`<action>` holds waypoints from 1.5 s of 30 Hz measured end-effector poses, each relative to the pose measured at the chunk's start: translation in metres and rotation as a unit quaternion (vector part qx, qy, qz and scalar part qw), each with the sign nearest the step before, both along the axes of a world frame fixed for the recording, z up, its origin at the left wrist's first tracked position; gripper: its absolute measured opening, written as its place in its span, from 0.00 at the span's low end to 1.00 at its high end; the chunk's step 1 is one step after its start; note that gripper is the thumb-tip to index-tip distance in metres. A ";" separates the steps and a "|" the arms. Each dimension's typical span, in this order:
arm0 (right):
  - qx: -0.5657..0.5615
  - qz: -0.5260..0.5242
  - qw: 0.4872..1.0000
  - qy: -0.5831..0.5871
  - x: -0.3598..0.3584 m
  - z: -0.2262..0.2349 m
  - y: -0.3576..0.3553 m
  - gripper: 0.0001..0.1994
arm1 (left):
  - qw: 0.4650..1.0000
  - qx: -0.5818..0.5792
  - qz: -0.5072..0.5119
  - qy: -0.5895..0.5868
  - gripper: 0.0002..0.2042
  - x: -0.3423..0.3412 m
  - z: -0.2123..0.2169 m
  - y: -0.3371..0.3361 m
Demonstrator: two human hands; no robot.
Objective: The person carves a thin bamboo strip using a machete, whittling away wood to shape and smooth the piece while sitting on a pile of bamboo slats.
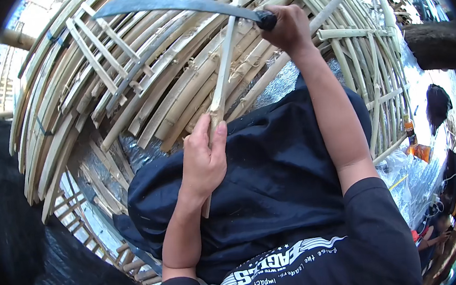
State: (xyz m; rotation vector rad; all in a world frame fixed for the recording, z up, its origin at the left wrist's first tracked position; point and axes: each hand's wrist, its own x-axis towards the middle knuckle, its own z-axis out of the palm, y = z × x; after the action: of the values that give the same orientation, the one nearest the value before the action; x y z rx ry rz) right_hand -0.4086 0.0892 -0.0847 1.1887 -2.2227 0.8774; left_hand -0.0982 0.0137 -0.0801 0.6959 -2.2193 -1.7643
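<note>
Here my left hand (203, 158) gripped bamboo strip (225, 71) tight above dark cloth (281, 181) on lap. Right hand (286, 27) closed around knife (171, 6) handle (blade crossing strip near top, over stacked bamboo slats (124, 92)).

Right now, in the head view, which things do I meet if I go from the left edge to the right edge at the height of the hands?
Stack of split bamboo strips → left hand gripping a thin bamboo stick → right hand holding the long curved knife by its black handle → small orange bottle.
</note>
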 end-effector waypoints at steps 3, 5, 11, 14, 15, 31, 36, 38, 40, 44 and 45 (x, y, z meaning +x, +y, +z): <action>0.015 -0.004 1.000 0.005 -0.006 -0.007 0.007 0.04 | 1.000 0.002 0.002 -0.003 0.11 -0.008 0.008 0.001; 0.014 -0.006 1.000 0.018 -0.004 -0.008 0.001 0.04 | 1.000 0.000 0.006 0.015 0.11 -0.002 0.003 -0.001; 0.048 -0.037 0.998 0.005 -0.013 -0.007 0.005 0.07 | 1.000 0.025 0.002 0.015 0.10 0.003 0.010 0.000; 0.038 -0.062 0.997 0.009 -0.016 -0.008 0.008 0.06 | 1.000 0.018 -0.005 0.000 0.10 0.004 0.013 0.001; 0.030 -0.084 0.996 0.005 -0.024 -0.010 0.010 0.06 | 1.000 0.015 -0.008 -0.006 0.10 0.004 0.014 0.002; -0.056 -0.090 0.986 -0.129 -0.040 -0.003 0.014 0.14 | 0.996 0.078 -0.016 -0.032 0.10 0.002 -0.010 -0.002; 0.057 -0.048 0.995 -0.073 -0.017 -0.014 -0.009 0.12 | 0.999 0.012 0.008 -0.037 0.12 0.002 -0.002 0.002; 0.065 -0.059 0.995 -0.054 -0.016 -0.011 -0.011 0.12 | 0.999 -0.021 0.009 -0.044 0.12 0.004 0.003 0.006; 0.056 -0.094 0.992 -0.057 -0.026 -0.011 -0.007 0.10 | 0.998 -0.042 -0.001 -0.044 0.11 0.005 0.009 0.008; 0.004 -0.107 0.992 -0.065 -0.044 -0.002 0.010 0.07 | 0.998 -0.051 -0.036 -0.011 0.09 0.010 0.013 0.014; -0.025 -0.106 0.992 -0.057 -0.044 -0.003 0.012 0.11 | 0.998 -0.055 -0.038 -0.006 0.09 0.011 0.015 0.013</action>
State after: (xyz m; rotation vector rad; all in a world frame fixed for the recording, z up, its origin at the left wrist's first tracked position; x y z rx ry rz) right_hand -0.4526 0.1012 -0.0872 0.8785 -2.3503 0.9272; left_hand -0.0871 0.0268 -0.0651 0.6068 -2.3596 -1.6620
